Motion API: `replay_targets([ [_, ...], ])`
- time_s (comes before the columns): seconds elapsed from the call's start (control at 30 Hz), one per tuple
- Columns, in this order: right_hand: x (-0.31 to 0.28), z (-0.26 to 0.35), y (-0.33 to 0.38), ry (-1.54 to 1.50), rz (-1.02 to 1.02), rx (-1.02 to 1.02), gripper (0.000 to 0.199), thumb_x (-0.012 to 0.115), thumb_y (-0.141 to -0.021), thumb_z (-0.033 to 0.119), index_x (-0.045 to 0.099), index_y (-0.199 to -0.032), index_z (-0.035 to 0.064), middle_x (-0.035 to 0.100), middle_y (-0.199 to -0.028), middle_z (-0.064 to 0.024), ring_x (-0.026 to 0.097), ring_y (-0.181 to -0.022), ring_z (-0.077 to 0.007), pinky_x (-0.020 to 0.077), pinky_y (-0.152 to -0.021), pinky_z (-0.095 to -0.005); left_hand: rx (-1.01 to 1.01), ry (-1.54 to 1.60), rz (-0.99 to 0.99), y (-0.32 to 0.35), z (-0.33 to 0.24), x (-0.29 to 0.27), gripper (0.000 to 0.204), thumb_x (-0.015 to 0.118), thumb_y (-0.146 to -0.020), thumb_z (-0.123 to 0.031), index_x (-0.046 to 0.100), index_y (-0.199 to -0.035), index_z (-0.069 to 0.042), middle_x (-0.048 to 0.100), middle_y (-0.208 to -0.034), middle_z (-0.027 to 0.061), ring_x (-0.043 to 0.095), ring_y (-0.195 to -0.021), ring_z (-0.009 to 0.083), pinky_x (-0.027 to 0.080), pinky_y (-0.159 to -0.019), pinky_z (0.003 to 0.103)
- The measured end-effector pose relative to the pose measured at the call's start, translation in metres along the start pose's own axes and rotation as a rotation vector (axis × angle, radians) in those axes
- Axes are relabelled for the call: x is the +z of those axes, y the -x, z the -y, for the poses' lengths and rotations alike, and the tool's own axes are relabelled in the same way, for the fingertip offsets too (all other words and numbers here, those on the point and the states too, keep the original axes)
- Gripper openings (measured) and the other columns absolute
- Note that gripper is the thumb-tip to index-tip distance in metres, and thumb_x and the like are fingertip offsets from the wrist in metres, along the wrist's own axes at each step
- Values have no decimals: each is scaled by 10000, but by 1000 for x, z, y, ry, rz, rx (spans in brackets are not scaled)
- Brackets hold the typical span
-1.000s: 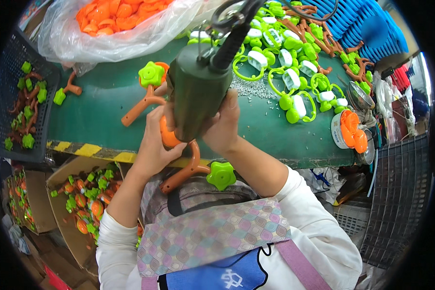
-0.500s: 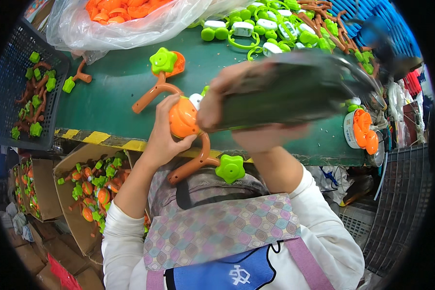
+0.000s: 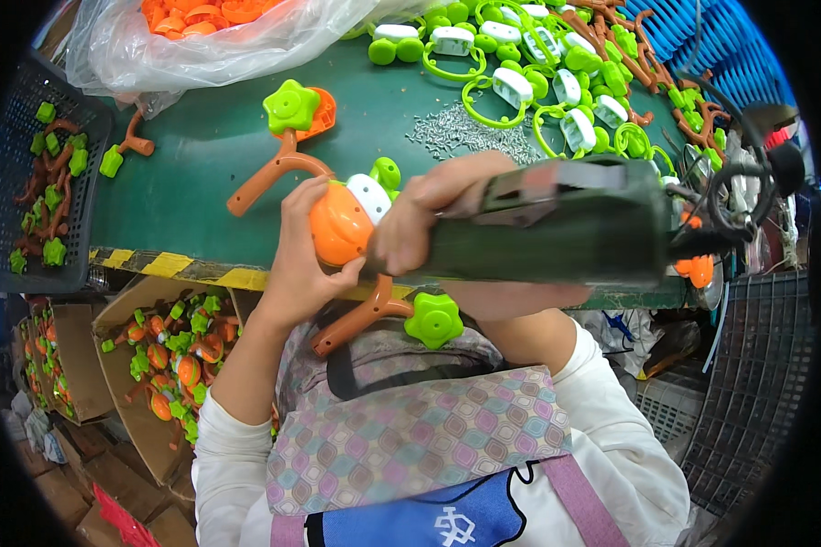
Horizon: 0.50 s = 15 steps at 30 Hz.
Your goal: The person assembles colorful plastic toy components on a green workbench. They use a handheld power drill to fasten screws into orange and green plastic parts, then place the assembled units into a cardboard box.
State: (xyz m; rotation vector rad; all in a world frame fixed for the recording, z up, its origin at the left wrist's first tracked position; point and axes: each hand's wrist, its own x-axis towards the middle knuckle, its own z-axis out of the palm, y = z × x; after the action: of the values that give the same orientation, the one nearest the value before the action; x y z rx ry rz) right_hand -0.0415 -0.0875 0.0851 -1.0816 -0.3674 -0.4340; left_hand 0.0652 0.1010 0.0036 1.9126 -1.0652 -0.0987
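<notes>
My left hand (image 3: 294, 251) grips an orange plastic toy body (image 3: 336, 223), thumb and fingers around its side. A white piece with dark holes (image 3: 368, 199) and a green knob (image 3: 386, 172) sit at the body's far right. Brown branch-shaped arms reach out of it; one ends in a green star (image 3: 290, 107) over the table, the other in a green star (image 3: 433, 321) near my lap. My right hand (image 3: 409, 223) is closed around the front of a dark green electric screwdriver (image 3: 547, 228), blurred by motion. Its tip, against or close to the toy, is hidden by my fingers.
Loose screws (image 3: 470, 129) lie beyond the tool. Green-and-white ring parts (image 3: 511, 87) crowd the far right. A plastic bag (image 3: 237, 59) holds orange shells. A dark crate (image 3: 27, 255) with branch parts stands left; a carton (image 3: 123, 356) of assembled toys is below the table edge.
The screwdriver's rear has swung nearer to me and its body lies more level, uncovering the screw pile. The toy and my left hand have shifted slightly left, with the grip kept.
</notes>
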Motion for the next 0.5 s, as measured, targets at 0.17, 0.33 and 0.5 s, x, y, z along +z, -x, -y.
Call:
replay_targets([
  [0.17,9,-4,-7,123,-20,104,874,582,-798,805,570,-1120,-8,652,-783,-131,652,-704,-235,545,-633,-360,37,-33,8,-3,3,1,936,822,-662,-61,322,-1452,-32,378,-1460,211,400,-1378,398,346,-1171,454],
  [0.33,12,1,-13,244,-14,170,762,623,-829,724,598,-1037,-9,667,-783,-137,670,-716,-233,553,-639,-335,17,-40,16,-2,3,-1,952,839,-664,-81,314,-1457,-39,375,-1463,211,400,-1379,400,348,-1170,456],
  [0.5,-12,-47,0,258,29,123,558,673,-863,561,632,-867,4,675,-741,-120,672,-685,-200,542,-628,-307,51,-49,-7,-3,4,2,968,866,-643,-99,328,-1446,-47,408,-1444,210,414,-1373,401,366,-1159,463],
])
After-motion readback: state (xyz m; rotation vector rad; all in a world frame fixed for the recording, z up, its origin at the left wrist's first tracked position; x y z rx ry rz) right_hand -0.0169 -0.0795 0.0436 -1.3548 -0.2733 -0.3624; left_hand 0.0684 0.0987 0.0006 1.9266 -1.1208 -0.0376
